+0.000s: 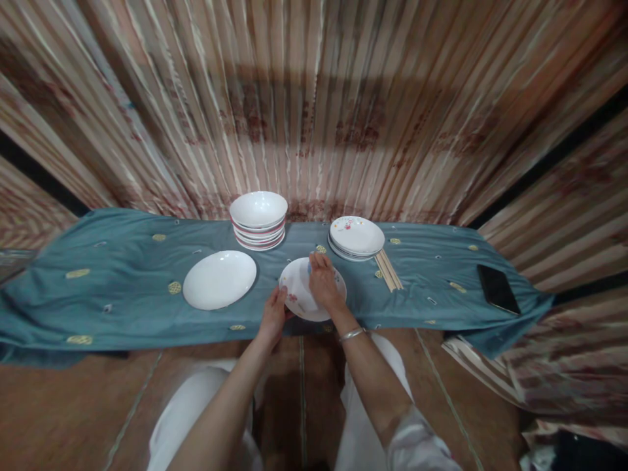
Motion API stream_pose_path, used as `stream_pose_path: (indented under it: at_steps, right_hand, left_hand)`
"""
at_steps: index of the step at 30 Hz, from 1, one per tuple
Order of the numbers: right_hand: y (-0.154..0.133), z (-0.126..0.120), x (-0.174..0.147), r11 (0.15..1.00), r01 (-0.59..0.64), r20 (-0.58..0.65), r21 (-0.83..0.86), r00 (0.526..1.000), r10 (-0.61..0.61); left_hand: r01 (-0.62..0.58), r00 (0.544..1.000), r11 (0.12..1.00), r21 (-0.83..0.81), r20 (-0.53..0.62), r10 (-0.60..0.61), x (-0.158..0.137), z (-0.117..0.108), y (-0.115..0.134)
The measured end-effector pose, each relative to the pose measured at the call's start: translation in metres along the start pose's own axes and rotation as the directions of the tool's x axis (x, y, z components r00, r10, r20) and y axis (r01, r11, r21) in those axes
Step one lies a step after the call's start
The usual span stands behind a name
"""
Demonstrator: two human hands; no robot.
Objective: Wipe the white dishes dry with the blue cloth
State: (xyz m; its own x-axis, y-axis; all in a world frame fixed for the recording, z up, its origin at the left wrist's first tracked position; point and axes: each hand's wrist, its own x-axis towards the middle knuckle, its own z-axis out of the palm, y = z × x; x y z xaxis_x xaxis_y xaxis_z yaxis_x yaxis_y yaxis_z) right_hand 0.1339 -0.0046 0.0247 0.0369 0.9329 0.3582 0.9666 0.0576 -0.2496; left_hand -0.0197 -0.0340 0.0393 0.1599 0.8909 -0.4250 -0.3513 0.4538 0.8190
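A white plate with a floral pattern [299, 288] is in front of me at the table's near edge. My left hand [275, 313] grips its left rim, thumb on top and fingers underneath. Over the plate's upper right part is my right hand [324, 280], its fingers closed and pointing down. A bit of something blue [309, 267] shows at those fingers; most of it is hidden, so its kind is unclear. Behind, to the right, lies a stack of flowered plates [357, 235], with several wooden chopsticks [388, 269] beside it.
To the left lies a large white oval plate [220, 280]. A stack of white bowls with red bands [258, 212] stands behind it. A black phone [498, 288] rests at the right end of the teal tablecloth [432, 261]. Curtains [314, 118] hang close behind the table.
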Motion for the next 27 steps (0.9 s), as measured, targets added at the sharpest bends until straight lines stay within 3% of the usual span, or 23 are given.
stream_pose_path:
  at_steps: [7, 13, 21, 27]
  right_hand:
    - [-0.015, 0.002, 0.003, 0.972, 0.107, -0.002, 0.208, 0.994, -0.109]
    - [-0.022, 0.007, 0.000, 0.875, 0.211, -0.023, 0.437, 0.974, -0.223]
    - [-0.036, 0.000, -0.006, 0.707, 0.204, -0.030, 0.677, 0.968, -0.251]
    - [-0.036, -0.008, -0.013, 0.518, 0.088, 0.051, 0.851, 0.968, -0.247]
  left_hand:
    - [-0.011, 1.000, 1.000, 0.029, 0.020, 0.010, 0.002, -0.001, -0.001]
    - [-0.019, 0.999, 0.998, 0.059, 0.035, 0.017, 0.001, -0.002, -0.001]
    - [0.018, 0.999, 1.000, 0.023, 0.039, -0.019, -0.001, 0.000, 0.003]
    - [0.074, 0.996, 0.996, -0.050, 0.057, -0.071, 0.000, -0.001, 0.006]
